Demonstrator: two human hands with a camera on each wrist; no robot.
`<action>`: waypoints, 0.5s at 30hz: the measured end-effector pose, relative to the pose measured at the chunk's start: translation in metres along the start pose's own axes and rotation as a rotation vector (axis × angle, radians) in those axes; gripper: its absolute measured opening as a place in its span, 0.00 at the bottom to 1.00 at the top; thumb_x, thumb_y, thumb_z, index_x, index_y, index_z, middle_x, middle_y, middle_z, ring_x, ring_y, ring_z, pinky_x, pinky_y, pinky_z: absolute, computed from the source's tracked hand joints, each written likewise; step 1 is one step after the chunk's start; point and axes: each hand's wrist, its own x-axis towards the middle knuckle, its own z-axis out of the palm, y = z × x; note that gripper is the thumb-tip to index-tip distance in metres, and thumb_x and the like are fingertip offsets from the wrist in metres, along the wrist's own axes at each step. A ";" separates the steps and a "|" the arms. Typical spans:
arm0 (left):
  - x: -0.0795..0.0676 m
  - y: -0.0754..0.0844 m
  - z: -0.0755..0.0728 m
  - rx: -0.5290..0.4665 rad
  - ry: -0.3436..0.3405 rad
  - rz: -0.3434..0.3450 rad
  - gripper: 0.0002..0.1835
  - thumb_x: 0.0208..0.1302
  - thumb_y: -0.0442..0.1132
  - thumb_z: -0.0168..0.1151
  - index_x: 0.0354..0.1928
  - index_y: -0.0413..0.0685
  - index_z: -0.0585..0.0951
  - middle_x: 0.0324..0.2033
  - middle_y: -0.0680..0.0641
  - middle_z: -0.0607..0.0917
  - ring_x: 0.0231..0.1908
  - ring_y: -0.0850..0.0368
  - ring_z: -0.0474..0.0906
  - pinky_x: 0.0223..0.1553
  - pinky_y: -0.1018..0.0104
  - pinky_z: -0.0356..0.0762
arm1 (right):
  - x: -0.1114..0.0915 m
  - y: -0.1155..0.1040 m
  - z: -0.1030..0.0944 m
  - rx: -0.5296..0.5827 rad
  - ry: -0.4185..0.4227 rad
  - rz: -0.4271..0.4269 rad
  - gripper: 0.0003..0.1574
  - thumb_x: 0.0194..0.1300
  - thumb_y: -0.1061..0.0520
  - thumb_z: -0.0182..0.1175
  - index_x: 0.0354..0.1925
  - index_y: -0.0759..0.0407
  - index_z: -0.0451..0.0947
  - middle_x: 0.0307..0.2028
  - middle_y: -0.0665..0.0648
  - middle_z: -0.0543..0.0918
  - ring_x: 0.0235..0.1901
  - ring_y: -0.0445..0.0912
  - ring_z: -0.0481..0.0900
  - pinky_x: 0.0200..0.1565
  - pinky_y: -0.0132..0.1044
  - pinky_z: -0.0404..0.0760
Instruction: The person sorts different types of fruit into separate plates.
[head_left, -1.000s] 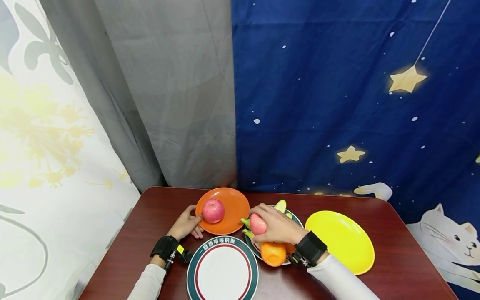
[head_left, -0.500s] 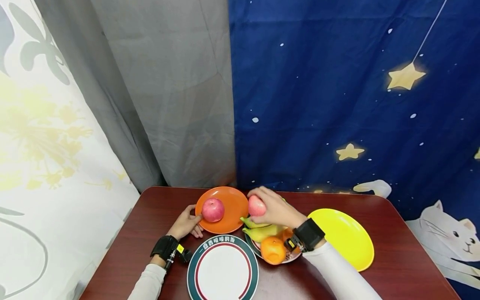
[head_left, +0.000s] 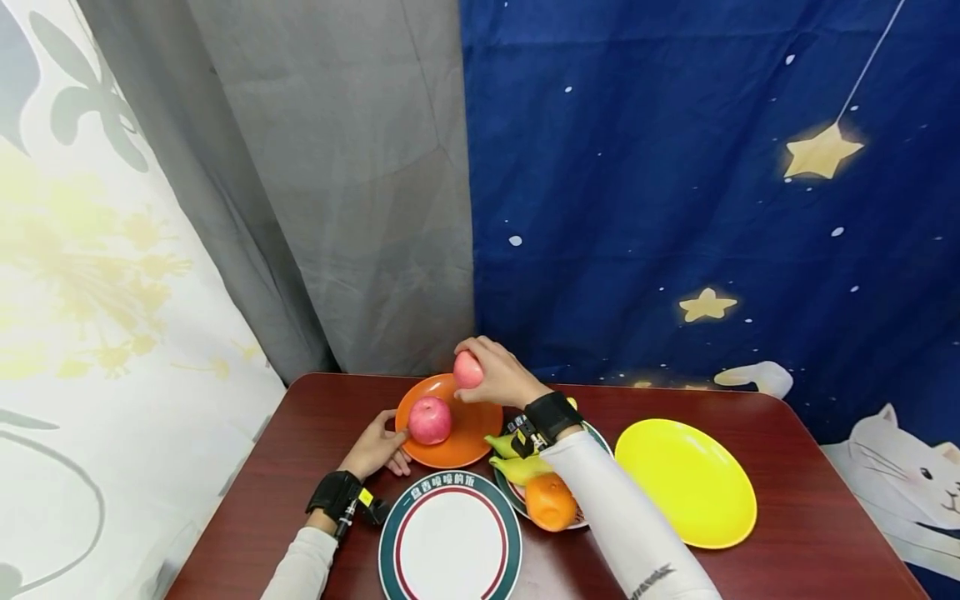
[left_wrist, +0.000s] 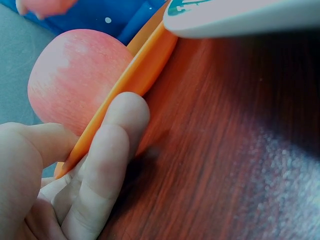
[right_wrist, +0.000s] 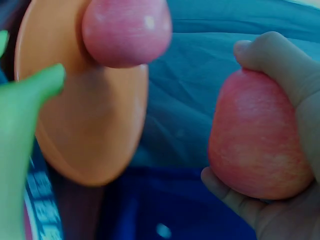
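Observation:
An apple [right_wrist: 260, 135] is in my right hand [head_left: 498, 377], gripped between thumb and fingers. That hand is raised over the back right part of an orange plate [head_left: 468, 429]. Another apple [head_left: 430, 420] rests on the plate's left side. With thumb above and fingers below, my left hand [head_left: 372, 447] pinches the plate's left rim; the left wrist view shows this thumb [left_wrist: 45, 142] close to the resting apple. Under my right forearm, a green-rimmed plate bears bananas [head_left: 519, 469] and an orange [head_left: 551, 502], partly covered by the sleeve.
In front of the orange plate lies a white plate [head_left: 452, 546] with a green rim. To the right is a yellow oval plate [head_left: 686, 483]. A grey curtain [head_left: 375, 208] and a blue star-patterned cloth [head_left: 600, 208] hang behind the brown table [head_left: 810, 533].
My right hand has lifted the apple from the fruit plate and carried it left and away, over the orange plate. My left hand has stayed at the rim.

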 end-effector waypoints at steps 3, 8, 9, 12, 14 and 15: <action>0.001 -0.001 0.001 0.000 -0.002 0.010 0.34 0.69 0.46 0.55 0.67 0.38 0.52 0.23 0.38 0.82 0.18 0.45 0.81 0.23 0.57 0.79 | 0.003 0.002 0.015 0.007 -0.065 0.024 0.42 0.42 0.40 0.73 0.55 0.45 0.69 0.47 0.46 0.70 0.46 0.45 0.68 0.43 0.36 0.73; 0.002 -0.002 0.003 0.000 0.002 0.007 0.33 0.69 0.46 0.54 0.67 0.39 0.52 0.23 0.38 0.82 0.18 0.45 0.81 0.23 0.58 0.78 | 0.002 0.004 0.034 -0.002 -0.154 0.045 0.42 0.43 0.41 0.74 0.55 0.45 0.69 0.46 0.47 0.70 0.45 0.45 0.68 0.44 0.35 0.73; 0.002 -0.002 0.003 -0.003 0.005 0.005 0.33 0.70 0.45 0.54 0.67 0.39 0.52 0.23 0.39 0.81 0.18 0.44 0.81 0.23 0.58 0.78 | 0.001 0.004 0.037 -0.002 -0.162 0.044 0.42 0.43 0.41 0.74 0.55 0.46 0.68 0.46 0.47 0.70 0.45 0.45 0.68 0.44 0.36 0.72; 0.000 0.000 0.002 -0.014 0.000 0.002 0.31 0.71 0.41 0.53 0.67 0.37 0.52 0.22 0.38 0.81 0.18 0.44 0.81 0.22 0.57 0.78 | 0.002 0.003 0.042 -0.013 -0.176 0.046 0.42 0.44 0.41 0.74 0.56 0.47 0.68 0.46 0.48 0.70 0.45 0.46 0.68 0.45 0.36 0.72; 0.001 0.000 0.000 -0.014 0.002 0.004 0.30 0.72 0.39 0.51 0.67 0.36 0.52 0.22 0.38 0.81 0.18 0.44 0.81 0.22 0.57 0.78 | 0.003 0.002 0.045 -0.022 -0.185 0.050 0.43 0.44 0.41 0.74 0.56 0.48 0.68 0.46 0.48 0.70 0.45 0.46 0.68 0.46 0.36 0.71; 0.001 0.000 -0.001 -0.012 0.006 0.002 0.29 0.72 0.39 0.49 0.67 0.36 0.52 0.22 0.38 0.81 0.18 0.43 0.81 0.22 0.57 0.78 | 0.004 0.003 0.046 -0.028 -0.189 0.049 0.43 0.44 0.41 0.74 0.56 0.48 0.68 0.46 0.49 0.70 0.46 0.46 0.68 0.46 0.37 0.71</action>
